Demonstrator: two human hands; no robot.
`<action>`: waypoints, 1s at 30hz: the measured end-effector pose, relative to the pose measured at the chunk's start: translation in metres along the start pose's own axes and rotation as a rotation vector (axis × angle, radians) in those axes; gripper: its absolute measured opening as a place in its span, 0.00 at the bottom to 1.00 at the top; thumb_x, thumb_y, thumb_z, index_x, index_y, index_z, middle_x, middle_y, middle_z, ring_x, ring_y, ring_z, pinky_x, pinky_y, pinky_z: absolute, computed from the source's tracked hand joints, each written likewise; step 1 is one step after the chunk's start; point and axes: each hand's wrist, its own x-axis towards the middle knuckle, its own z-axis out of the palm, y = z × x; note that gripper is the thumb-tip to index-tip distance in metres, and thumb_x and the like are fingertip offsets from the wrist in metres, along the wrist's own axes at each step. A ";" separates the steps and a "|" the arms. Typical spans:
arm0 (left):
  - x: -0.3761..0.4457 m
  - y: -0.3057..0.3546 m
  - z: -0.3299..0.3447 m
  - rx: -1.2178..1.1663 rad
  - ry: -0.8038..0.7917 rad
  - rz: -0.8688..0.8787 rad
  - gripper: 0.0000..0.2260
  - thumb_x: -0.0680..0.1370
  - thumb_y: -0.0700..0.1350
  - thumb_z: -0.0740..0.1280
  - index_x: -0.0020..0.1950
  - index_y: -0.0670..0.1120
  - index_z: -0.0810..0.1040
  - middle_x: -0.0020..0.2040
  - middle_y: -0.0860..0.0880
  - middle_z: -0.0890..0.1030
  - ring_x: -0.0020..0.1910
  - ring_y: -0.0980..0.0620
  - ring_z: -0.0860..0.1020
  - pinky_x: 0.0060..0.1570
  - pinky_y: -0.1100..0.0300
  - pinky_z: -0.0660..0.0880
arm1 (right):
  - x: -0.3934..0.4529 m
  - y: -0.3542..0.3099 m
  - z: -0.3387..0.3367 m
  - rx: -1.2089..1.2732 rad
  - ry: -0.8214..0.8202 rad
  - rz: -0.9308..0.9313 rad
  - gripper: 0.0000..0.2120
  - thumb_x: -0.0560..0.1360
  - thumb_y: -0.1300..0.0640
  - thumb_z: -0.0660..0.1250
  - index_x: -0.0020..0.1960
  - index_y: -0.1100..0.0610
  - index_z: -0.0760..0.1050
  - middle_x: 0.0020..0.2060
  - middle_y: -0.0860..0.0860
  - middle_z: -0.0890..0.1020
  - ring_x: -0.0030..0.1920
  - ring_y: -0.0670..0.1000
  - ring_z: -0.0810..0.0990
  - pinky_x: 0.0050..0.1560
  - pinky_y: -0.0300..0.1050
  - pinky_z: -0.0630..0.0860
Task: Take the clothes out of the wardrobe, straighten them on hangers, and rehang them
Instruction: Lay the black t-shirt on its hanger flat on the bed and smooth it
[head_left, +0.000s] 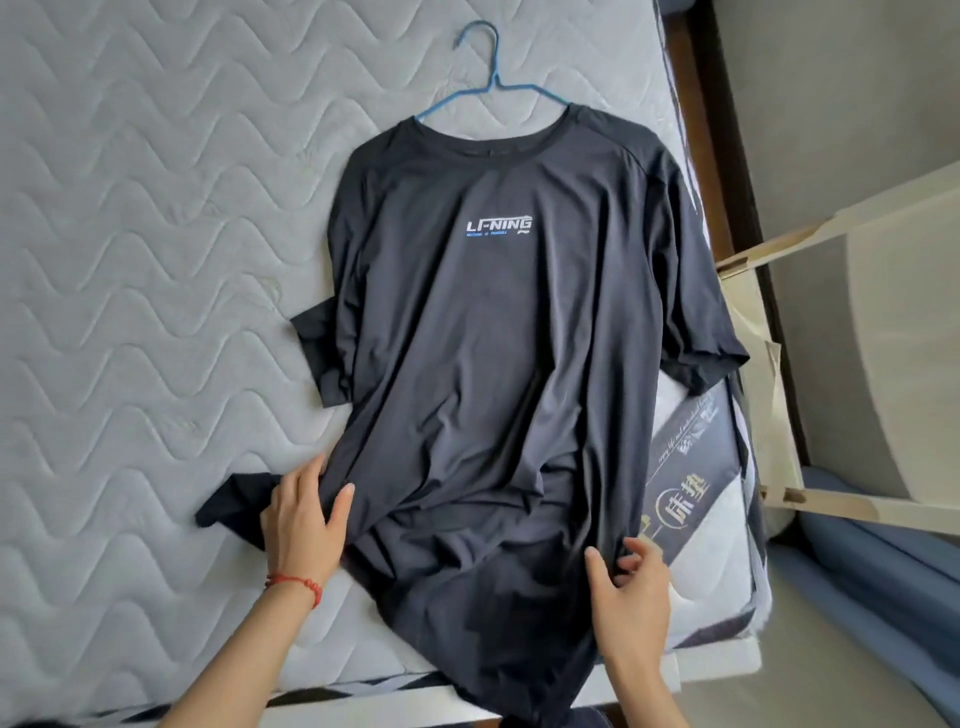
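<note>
I have the dark T-shirt (483, 322) laid front-up on the mattress (145, 208), its collar on the blue hanger (480, 78) at the far end and its hem toward me, part of it hanging over the near edge. My left hand (301, 525) rests on the lower left side of the shirt, fingers relaxed and thumb spread out on the fabric beside a flap that sticks out. My right hand (631, 587) sits at the lower right edge, its fingers curled as if pinching the cloth, though I can't tell for sure. To do this well, I should pull both sides outward and toward me evenly, smoothing the creases across the belly without dragging the collar off the hanger.
</note>
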 end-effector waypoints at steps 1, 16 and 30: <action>0.004 -0.005 -0.002 0.071 -0.013 0.031 0.25 0.72 0.59 0.63 0.56 0.39 0.77 0.50 0.37 0.79 0.50 0.34 0.76 0.49 0.42 0.71 | -0.002 0.001 0.004 -0.009 -0.018 0.026 0.19 0.71 0.55 0.70 0.59 0.59 0.71 0.46 0.55 0.77 0.42 0.54 0.74 0.45 0.44 0.66; 0.004 -0.028 -0.020 -0.304 -0.382 -0.108 0.16 0.79 0.42 0.60 0.30 0.43 0.65 0.30 0.46 0.67 0.36 0.50 0.66 0.38 0.56 0.62 | -0.005 0.015 -0.020 0.134 0.166 0.079 0.11 0.77 0.61 0.55 0.55 0.66 0.69 0.48 0.65 0.76 0.51 0.63 0.73 0.51 0.53 0.65; -0.090 -0.032 0.017 -0.236 -0.395 -0.091 0.11 0.70 0.47 0.72 0.48 0.42 0.80 0.46 0.46 0.79 0.46 0.46 0.78 0.46 0.54 0.74 | 0.030 0.044 -0.080 -0.255 -0.407 0.047 0.09 0.66 0.57 0.76 0.41 0.59 0.79 0.36 0.53 0.83 0.37 0.48 0.80 0.35 0.42 0.74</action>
